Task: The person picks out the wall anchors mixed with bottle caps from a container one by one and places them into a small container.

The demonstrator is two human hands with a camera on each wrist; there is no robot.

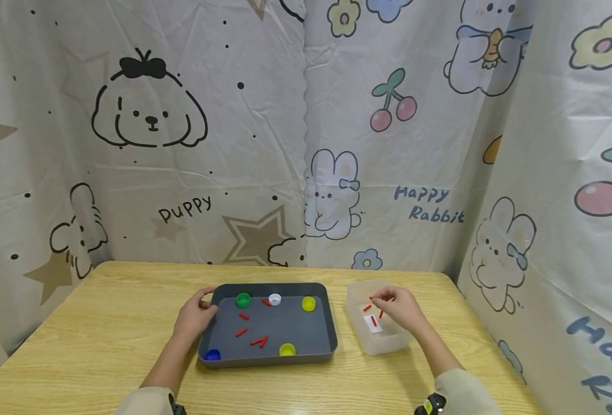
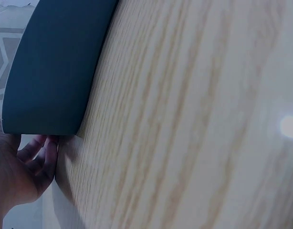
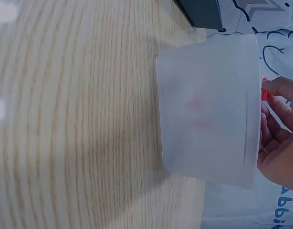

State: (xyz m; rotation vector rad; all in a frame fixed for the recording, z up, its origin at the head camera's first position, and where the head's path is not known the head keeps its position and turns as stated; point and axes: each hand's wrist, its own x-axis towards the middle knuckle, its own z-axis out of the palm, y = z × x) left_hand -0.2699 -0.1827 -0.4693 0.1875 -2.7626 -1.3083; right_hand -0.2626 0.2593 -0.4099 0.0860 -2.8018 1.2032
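My left hand [image 1: 196,314] grips the dark grey tray [image 1: 269,362] at its left side; in the left wrist view its fingers [image 2: 50,160] curl at the end of the tray wall. Between thumb and fingertips my right hand [image 1: 401,308] pinches a small red stick [image 3: 264,89], close over the frosted plastic box [image 1: 360,340]. Inside the box lie a few more red sticks [image 1: 367,308], one on a white paper piece [image 1: 372,325]. Several red sticks [image 1: 241,332] are scattered on the tray floor.
Small round cups stand in the tray: green [image 1: 242,300], white [image 1: 275,300], yellow [image 1: 308,304], another yellow one [image 1: 287,350] at the front and blue [image 1: 212,355] in the front left corner. A printed curtain [image 1: 264,144] hangs behind the wooden table [image 1: 104,323].
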